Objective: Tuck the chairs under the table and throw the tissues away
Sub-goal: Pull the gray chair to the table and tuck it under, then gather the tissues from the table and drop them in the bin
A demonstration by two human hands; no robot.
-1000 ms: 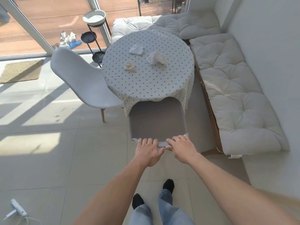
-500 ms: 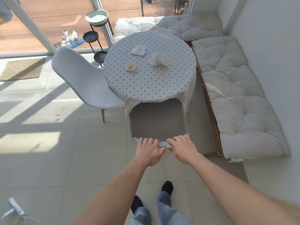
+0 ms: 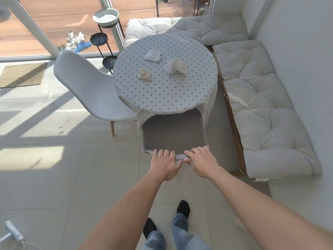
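Observation:
A round table [image 3: 165, 98] under a dotted cloth stands ahead of me. Three crumpled tissues lie on it: a flat white one [image 3: 152, 55], a bigger white one [image 3: 175, 66] and a cream one [image 3: 144, 74]. The near grey chair [image 3: 173, 130] has its seat hidden beneath the cloth, and only its backrest shows. My left hand [image 3: 164, 164] and my right hand [image 3: 202, 162] both grip the top edge of that backrest. A second grey chair [image 3: 88, 87] stands at the table's left, its seat mostly outside the table.
A cushioned corner bench [image 3: 257, 98] runs along the right wall and behind the table. A black plant stand with a white bowl [image 3: 106, 17] stands by the glass door. A doormat [image 3: 21, 74] lies at the left, and a power strip [image 3: 13, 230] lies on the floor near me.
Both hands keep their grip on the backrest. The view has shifted slightly closer to the table; the chair looks about where it was.

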